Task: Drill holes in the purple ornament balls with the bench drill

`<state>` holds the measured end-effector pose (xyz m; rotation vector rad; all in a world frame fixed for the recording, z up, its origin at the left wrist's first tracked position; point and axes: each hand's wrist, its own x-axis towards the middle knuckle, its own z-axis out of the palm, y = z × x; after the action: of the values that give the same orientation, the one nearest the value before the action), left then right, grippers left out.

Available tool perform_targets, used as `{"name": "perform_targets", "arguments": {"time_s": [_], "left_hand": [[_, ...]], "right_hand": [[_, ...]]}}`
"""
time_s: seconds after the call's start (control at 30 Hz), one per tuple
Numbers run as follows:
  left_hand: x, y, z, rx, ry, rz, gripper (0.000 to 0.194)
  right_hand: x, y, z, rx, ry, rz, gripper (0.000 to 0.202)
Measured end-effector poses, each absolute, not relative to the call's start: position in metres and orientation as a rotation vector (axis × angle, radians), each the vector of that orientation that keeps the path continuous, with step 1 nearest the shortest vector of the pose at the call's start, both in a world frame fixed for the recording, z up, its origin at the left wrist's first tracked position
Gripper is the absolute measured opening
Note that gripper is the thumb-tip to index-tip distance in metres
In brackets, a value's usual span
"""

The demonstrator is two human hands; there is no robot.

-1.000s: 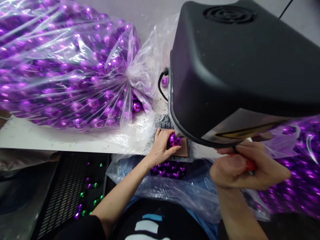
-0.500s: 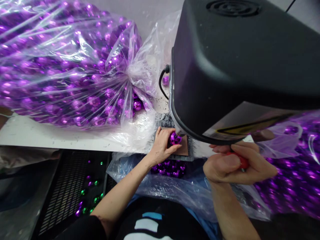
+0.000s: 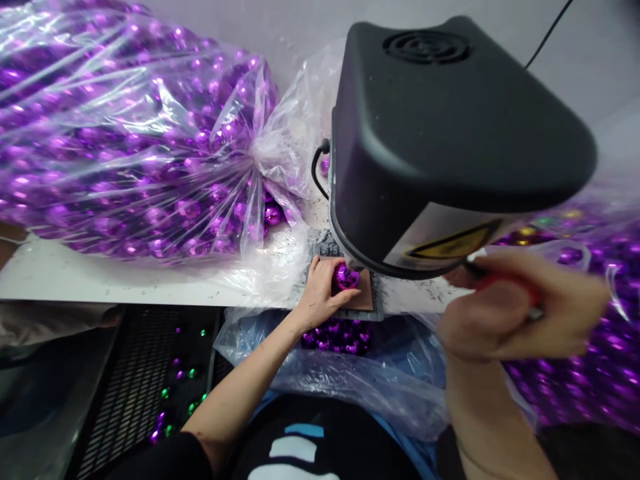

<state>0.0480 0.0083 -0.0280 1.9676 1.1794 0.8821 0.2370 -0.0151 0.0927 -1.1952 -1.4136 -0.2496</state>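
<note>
My left hand (image 3: pixel 323 288) holds a shiny purple ball (image 3: pixel 346 275) between thumb and fingers, down on a brown square pad (image 3: pixel 365 299). The pad lies on a dark, speckled base plate (image 3: pixel 377 308) at the table's front edge. Above the ball hangs the black housing (image 3: pixel 450 120) of a bench machine, with a yellow warning label; its underside hides the point nearest the ball. Wrapped around a red handle (image 3: pixel 517 287) with a metal end, my right hand (image 3: pixel 520 313) is right of the housing, partly blurred.
A knotted clear bag (image 3: pixel 150 153) full of purple balls fills the left of the white table (image 3: pixel 125 277). More purple balls (image 3: pixel 595 373) lie in plastic at right. An open bag (image 3: pixel 340 337) with balls hangs below the edge. A black crate (image 3: pixel 135 373) stands lower left.
My right hand has moved right and slightly up with the red handle. The machine housing appears lower and further left as the view shifts. My left hand keeps the ball on the pad.
</note>
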Motion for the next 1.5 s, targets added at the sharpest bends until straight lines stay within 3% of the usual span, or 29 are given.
{"name": "perform_targets", "arguments": {"time_s": [0.17,0.27,0.5,0.57,0.67,0.73,0.83,1.0,1.1,1.27,1.37,1.5], "left_hand": [[0.044,0.003,-0.021,1.957,1.156,0.974,0.048],[0.033,-0.023,-0.014,1.958,1.093,0.975,0.054],[0.020,-0.082,-0.008,2.360,0.957,0.588,0.064],[0.011,-0.067,-0.004,2.335,0.970,0.653,0.054],[-0.014,-0.008,0.002,2.298,1.229,0.870,0.024],[-0.032,0.044,0.005,2.314,1.581,0.906,0.022],[-0.050,0.109,0.005,2.419,1.969,0.506,0.034],[-0.051,0.125,-0.008,2.411,2.021,0.362,0.025],[-0.051,0.097,-0.012,2.364,1.931,0.391,0.036],[-0.052,0.047,0.006,1.824,1.404,0.998,0.062],[-0.041,0.019,0.019,1.375,1.109,1.086,0.058],[-0.019,-0.006,0.017,1.041,0.918,0.950,0.046]], "right_hand": [[0.236,0.037,0.151,-1.225,-1.382,-0.310,0.052],[0.239,0.055,0.152,-1.204,-1.363,-0.249,0.052],[0.246,0.058,0.141,-1.208,-1.294,-0.177,0.048],[0.247,0.059,0.140,-1.183,-1.305,-0.172,0.049],[0.248,0.062,0.139,-1.154,-1.316,-0.189,0.048],[0.247,0.063,0.140,-1.181,-1.309,-0.227,0.046],[0.247,0.064,0.141,-1.207,-1.286,-0.228,0.046],[0.247,0.062,0.143,-1.198,-1.318,-0.175,0.046],[0.246,0.060,0.144,-1.200,-1.331,-0.157,0.046],[0.244,0.059,0.145,-1.190,-1.309,-0.161,0.051],[0.241,0.059,0.146,-1.201,-1.291,-0.149,0.050],[0.238,0.058,0.149,-1.197,-1.305,-0.160,0.047]]}}
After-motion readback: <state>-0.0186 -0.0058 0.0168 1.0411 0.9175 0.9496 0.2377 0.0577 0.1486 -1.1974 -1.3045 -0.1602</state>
